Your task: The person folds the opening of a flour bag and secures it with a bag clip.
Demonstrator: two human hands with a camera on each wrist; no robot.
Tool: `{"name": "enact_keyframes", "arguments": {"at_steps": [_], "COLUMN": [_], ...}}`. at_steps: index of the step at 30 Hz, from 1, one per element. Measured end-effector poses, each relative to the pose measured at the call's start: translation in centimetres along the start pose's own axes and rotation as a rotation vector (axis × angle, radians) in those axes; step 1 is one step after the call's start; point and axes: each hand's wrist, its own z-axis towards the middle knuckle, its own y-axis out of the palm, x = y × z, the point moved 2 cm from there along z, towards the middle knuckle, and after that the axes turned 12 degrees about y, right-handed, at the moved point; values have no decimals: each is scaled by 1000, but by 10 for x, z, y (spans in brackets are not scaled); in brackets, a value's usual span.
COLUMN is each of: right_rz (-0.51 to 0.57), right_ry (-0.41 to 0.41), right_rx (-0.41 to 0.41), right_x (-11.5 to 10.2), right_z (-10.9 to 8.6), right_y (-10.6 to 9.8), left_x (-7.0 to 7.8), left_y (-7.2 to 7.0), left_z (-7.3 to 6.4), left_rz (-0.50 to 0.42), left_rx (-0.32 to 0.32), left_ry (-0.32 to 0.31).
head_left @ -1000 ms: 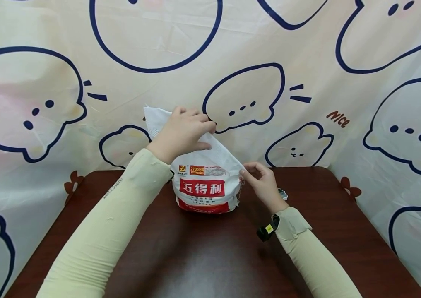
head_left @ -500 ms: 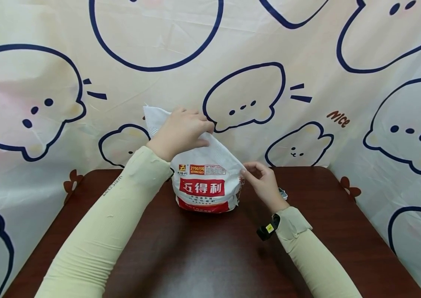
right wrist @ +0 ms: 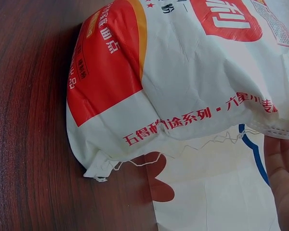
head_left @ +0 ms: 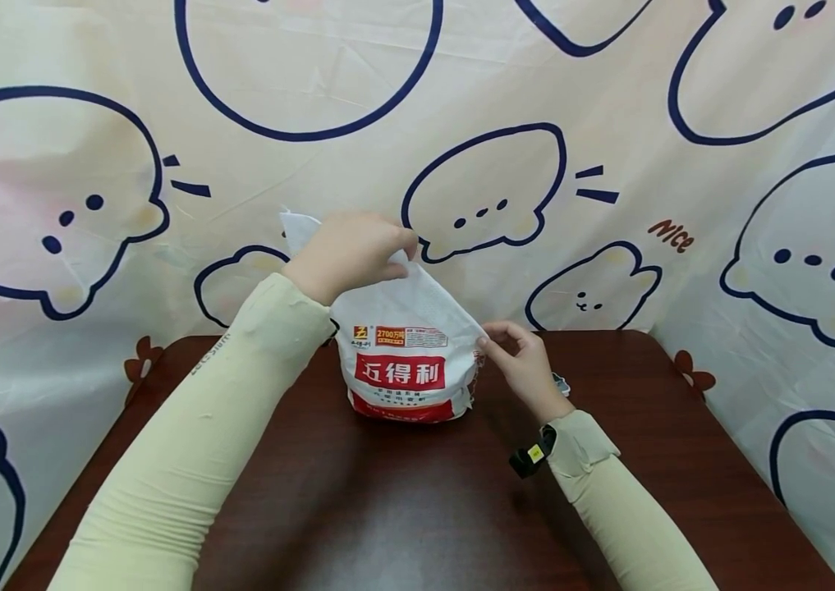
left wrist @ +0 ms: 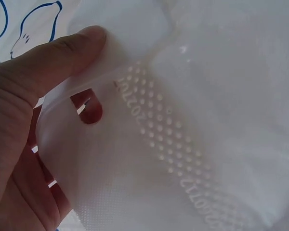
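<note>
A white flour bag with red panels and Chinese lettering stands on the dark wooden table, its upper part drawn up to a slanted peak. My left hand grips that top, with the thumb on the near face and the fingers behind it. In the left wrist view the thumb of my left hand presses the white sheet beside an oval slot, and a finger shows through. My right hand pinches the bag's right edge between thumb and index finger. Loose stitching thread hangs along the bag's seam in the right wrist view.
The brown table stretches toward me and to both sides. A small pale object lies behind my right wrist. Close behind the table hangs a cream cloth with blue cartoon outlines. A black strap is on my right wrist.
My left hand has shifted slightly left, its fingers now bent further over the bag's top, which leans a little left with it. The right hand stays in place.
</note>
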Motion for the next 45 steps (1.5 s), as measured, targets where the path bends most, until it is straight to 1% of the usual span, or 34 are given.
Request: {"name": "enact_keyframes", "arguments": {"at_steps": [4,7,10,15,20,23,26,30,34,37,40,42,45], "right_rz": [5,6,1,-4,-8,-29,-64,-104,-124,-125,-116,-105,-95], "right_ry": [0,-1,-4,-5,-18,-39,-84,-173,-234,-246,-240,-232,-223], "right_rx": [-7,-7,-3,5,18,40,83,148,192,202,196,185,169], "right_x": [1,2,3,4,1,0,13,33,35,35,34,34,34], "right_z": [1,1,2,0,-3,-4,3,14,14,14,14,13,13], "right_y": [-1,-1,-2,-3,-2,0,0,1,3,4,3,2,2], "left_x": [0,-1,-1,-2,-2,-3,-2,-2,-2,-1,0,-1,-2], "left_y": [-4,-5,-5,-4,-4,-4,-4,-4,-3,-2,-2,-3,-5], "left_z": [-1,-1,-1,1,1,1,0,-3,-3,-3,-3,-3,-3], "left_rz": [-24,-31,-35,-46,-33,-24,-11,27,66,78,75,64,35], "left_rx": [-21,-25,-28,-33,-55,-59,-50,-30,4,24,33,28,0], "left_ry": [-24,-34,-26,6,21,31,47,68,88,94,97,97,85]}}
